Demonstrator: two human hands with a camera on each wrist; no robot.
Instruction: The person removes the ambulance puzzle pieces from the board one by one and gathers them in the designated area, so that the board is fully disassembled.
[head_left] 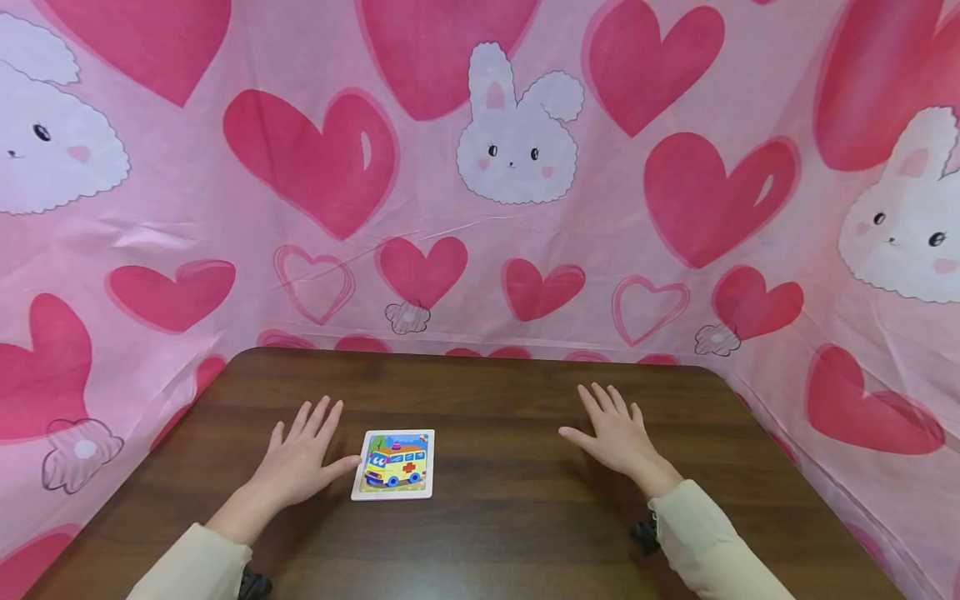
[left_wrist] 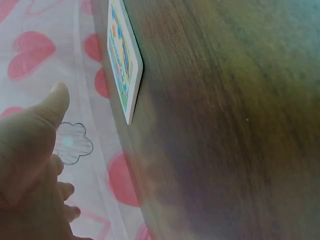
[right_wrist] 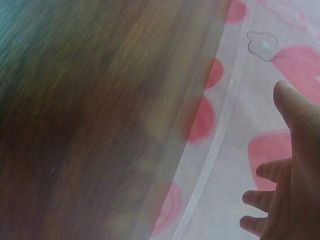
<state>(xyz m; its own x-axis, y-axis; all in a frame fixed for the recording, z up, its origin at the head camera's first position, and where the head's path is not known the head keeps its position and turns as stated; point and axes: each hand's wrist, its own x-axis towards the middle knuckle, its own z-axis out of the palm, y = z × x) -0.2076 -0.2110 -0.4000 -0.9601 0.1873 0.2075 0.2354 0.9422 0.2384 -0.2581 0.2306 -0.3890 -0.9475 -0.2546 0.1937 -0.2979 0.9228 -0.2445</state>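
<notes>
A square picture puzzle board (head_left: 395,467) with a white border lies flat on the brown table, showing a yellow ambulance with a face. To its left is my left hand (head_left: 296,467), fingers spread, its thumb reaching toward the board's left edge in the head view. In the left wrist view the board (left_wrist: 125,60) is apart from the thumb. My right hand (head_left: 617,433) is well to the right of the board, fingers spread and holding nothing. The right wrist view shows this hand (right_wrist: 295,165) over the table's far side, with its thumb raised.
The dark wood table (head_left: 495,542) has rounded far corners. Pink cloth (head_left: 540,233) printed with hearts and white rabbits hangs behind it and on both sides. A black wrist device (head_left: 645,536) sits at the right sleeve, another (head_left: 255,583) at the left.
</notes>
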